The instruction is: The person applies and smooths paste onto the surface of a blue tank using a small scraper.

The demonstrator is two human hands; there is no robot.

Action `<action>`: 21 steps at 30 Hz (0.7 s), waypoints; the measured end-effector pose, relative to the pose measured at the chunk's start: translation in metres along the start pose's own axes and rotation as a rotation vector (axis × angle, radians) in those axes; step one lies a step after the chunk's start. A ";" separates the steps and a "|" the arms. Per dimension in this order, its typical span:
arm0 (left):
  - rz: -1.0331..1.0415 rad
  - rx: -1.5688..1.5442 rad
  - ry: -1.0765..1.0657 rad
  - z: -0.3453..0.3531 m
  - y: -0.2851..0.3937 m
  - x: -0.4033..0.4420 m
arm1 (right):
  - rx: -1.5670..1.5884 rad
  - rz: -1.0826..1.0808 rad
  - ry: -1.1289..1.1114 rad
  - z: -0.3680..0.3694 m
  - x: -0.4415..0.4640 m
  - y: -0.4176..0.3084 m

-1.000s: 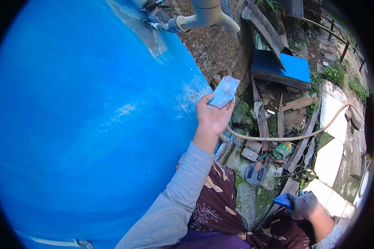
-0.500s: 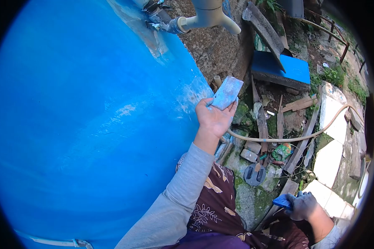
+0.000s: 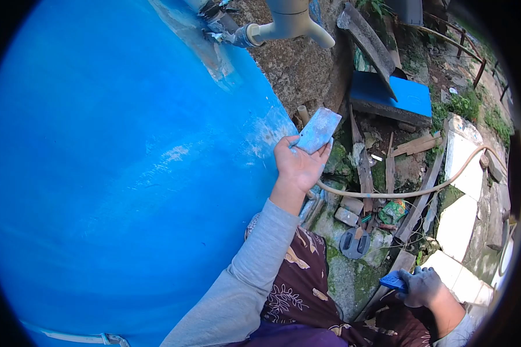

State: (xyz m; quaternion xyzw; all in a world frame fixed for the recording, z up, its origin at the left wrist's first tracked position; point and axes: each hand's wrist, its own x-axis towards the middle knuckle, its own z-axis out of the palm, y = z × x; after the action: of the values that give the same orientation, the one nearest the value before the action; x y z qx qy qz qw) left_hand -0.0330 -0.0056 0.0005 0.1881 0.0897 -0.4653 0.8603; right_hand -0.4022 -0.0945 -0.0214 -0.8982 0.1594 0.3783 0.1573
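Observation:
My left hand (image 3: pixel 298 168) is palm up beside the edge of a large blue surface (image 3: pixel 127 162). Its thumb and fingers grip a flat rectangular plate (image 3: pixel 319 130), pale and smeared with blue, its far end tilted up to the right. Lower right, my right hand (image 3: pixel 421 286) is closed around a small flat blue piece (image 3: pixel 393 281) with pale marks, whose exact kind I cannot make out. Bluish stains cover that hand. Whitish worn patches (image 3: pixel 269 133) show on the blue surface close to my left hand.
A beige tap (image 3: pixel 289 23) juts out at the top. A hose (image 3: pixel 411 195) curves across the ground past wood strips (image 3: pixel 417 144), small blocks (image 3: pixel 347 217) and a grey disc (image 3: pixel 355 243). Further back lies a blue-topped slab (image 3: pixel 411 95); pale slabs (image 3: pixel 457 220) line the right.
The plate in my left hand has shifted very slightly to the right. My right hand and the blue piece in it stay where they were.

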 end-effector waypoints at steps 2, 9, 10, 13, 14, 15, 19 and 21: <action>-0.003 -0.001 -0.007 0.000 0.000 0.000 | -0.002 -0.005 0.001 0.002 0.001 0.001; 0.010 0.053 0.086 -0.001 0.007 0.007 | 0.017 0.007 0.001 0.003 0.001 0.001; 0.011 0.053 0.087 -0.005 0.011 0.011 | 0.016 0.007 0.002 0.003 0.001 0.001; 0.014 0.007 0.178 -0.013 0.019 0.016 | 0.015 0.005 0.002 0.005 0.002 0.002; 0.033 -0.051 0.145 -0.010 0.021 0.014 | 0.016 0.005 0.003 0.003 0.002 0.001; 0.051 -0.109 0.113 -0.008 0.023 0.012 | 0.015 0.027 -0.025 0.000 0.001 -0.001; 0.080 -0.192 0.049 0.011 0.028 -0.005 | 0.006 0.013 -0.019 0.005 0.003 0.002; 0.084 -0.165 0.001 0.001 0.029 0.003 | 0.009 0.022 -0.024 0.006 0.004 0.001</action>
State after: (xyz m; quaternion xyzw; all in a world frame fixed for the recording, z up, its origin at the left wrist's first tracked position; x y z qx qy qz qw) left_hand -0.0070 0.0057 0.0077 0.1205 0.1202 -0.4199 0.8914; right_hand -0.4039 -0.0933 -0.0281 -0.8911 0.1690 0.3900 0.1593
